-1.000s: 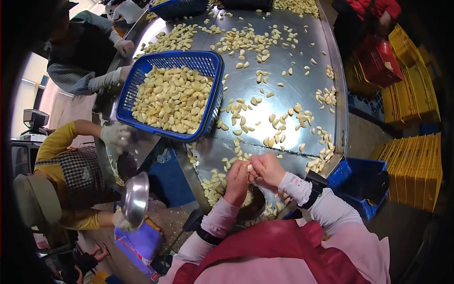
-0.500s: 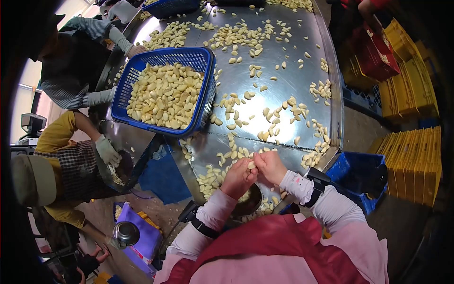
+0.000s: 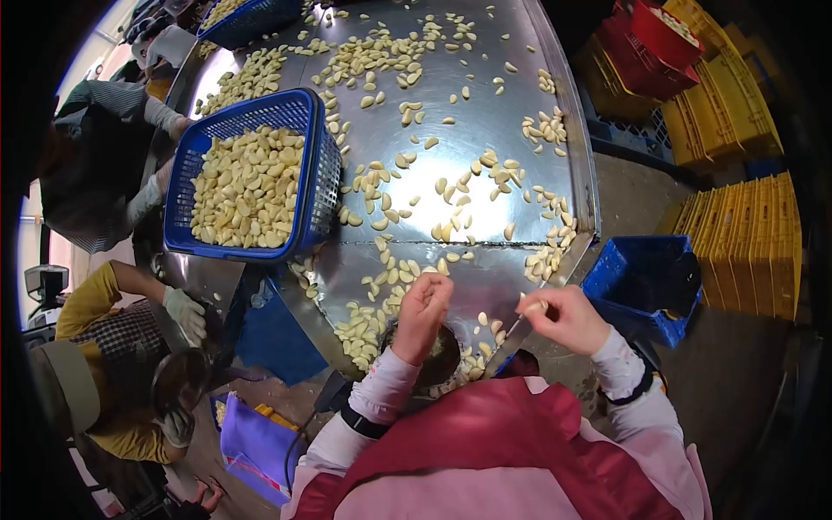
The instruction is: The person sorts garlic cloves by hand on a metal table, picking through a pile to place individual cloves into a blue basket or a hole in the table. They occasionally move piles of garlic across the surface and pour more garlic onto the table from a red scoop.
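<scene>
In the head view, our right hand (image 3: 563, 319) is at the near rim of the shiny round steel table (image 3: 494, 121), its fingertips pinching a pale peeled garlic clove (image 3: 532, 306). Our left hand (image 3: 422, 308) is well apart from it, fingers curled above a dark round opening (image 3: 433, 360); we cannot tell whether it holds anything. A blue plastic basket (image 3: 317, 173) heaped with cloves sits farther left.

Pale yellow garlic cloves (image 3: 381, 61) cover a silver-grey tabletop (image 3: 451, 139) and fill a blue mesh basket (image 3: 316, 173). Stacked crates (image 3: 745, 243) are yellow, others red (image 3: 646, 39), and one blue crate (image 3: 641, 277) stands nearer. The wearer's sleeves (image 3: 386, 394) are pink under a dark red apron (image 3: 485, 451); a co-worker's checked apron (image 3: 121, 338) is black-and-white over yellow.
</scene>
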A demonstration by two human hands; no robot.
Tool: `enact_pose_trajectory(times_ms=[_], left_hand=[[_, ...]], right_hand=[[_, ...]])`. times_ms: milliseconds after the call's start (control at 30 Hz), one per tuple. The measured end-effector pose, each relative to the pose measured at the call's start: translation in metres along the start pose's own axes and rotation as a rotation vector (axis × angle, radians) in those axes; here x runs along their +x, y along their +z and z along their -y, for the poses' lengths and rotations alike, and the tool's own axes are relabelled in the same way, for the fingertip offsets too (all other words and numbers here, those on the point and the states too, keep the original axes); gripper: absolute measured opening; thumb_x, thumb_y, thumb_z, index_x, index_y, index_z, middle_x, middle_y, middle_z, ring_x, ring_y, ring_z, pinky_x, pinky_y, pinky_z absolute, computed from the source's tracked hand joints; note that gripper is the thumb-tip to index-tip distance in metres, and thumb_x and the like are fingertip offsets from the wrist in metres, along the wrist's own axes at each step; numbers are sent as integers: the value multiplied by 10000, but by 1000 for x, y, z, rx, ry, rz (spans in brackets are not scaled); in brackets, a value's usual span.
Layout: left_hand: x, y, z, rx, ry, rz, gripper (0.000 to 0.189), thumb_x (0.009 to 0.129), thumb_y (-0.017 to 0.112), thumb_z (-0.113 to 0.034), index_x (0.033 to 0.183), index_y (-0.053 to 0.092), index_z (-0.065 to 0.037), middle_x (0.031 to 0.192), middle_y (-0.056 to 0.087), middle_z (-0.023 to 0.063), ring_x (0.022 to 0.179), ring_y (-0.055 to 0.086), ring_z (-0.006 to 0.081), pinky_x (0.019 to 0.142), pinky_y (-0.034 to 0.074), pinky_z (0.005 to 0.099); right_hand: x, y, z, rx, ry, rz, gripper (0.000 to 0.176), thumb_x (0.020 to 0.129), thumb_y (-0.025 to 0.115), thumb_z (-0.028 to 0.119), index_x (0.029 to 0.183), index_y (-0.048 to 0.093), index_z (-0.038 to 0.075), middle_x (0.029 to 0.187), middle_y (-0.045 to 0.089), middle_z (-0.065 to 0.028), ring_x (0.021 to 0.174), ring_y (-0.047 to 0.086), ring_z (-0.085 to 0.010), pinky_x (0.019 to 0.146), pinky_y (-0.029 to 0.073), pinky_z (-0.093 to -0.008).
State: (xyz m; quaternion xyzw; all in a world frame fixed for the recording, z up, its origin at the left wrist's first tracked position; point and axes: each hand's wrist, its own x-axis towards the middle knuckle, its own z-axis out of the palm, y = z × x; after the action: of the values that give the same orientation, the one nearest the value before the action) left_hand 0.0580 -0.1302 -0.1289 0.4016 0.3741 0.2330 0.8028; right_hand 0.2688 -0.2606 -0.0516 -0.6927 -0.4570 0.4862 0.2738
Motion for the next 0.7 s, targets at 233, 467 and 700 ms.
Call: enact_pose_trajectory(times_ms=[233, 467, 700], left_hand=[[7, 80, 47, 463, 58, 550, 149, 847, 726, -46, 976, 706, 26, 820, 661, 32, 753, 599, 58, 682, 500, 217], [11, 93, 47, 728, 19, 389, 99, 762, 752, -69, 803, 694, -1, 708, 684, 86, 630, 611, 89, 588, 495, 250], [-14, 95, 57, 998, 542, 449, 115, 772, 700, -94, 776, 603, -32, 775, 575, 128, 702, 596, 312, 635, 489, 389]], right_hand=[[-47, 39, -51, -373, 69, -363, 164, 828, 627, 113, 793, 551, -28, 736, 606, -247, 720, 598, -458, 613, 459, -512], [-37, 77, -79, -316, 130, -504, 211, 890, 588, 170, 809, 539, -18, 744, 622, -270, 728, 621, -460, 662, 488, -538], [-40, 27, -87, -466, 338, -592, 192, 890, 598, 177, 827, 610, -5, 728, 631, -229, 721, 637, -415, 658, 509, -485]])
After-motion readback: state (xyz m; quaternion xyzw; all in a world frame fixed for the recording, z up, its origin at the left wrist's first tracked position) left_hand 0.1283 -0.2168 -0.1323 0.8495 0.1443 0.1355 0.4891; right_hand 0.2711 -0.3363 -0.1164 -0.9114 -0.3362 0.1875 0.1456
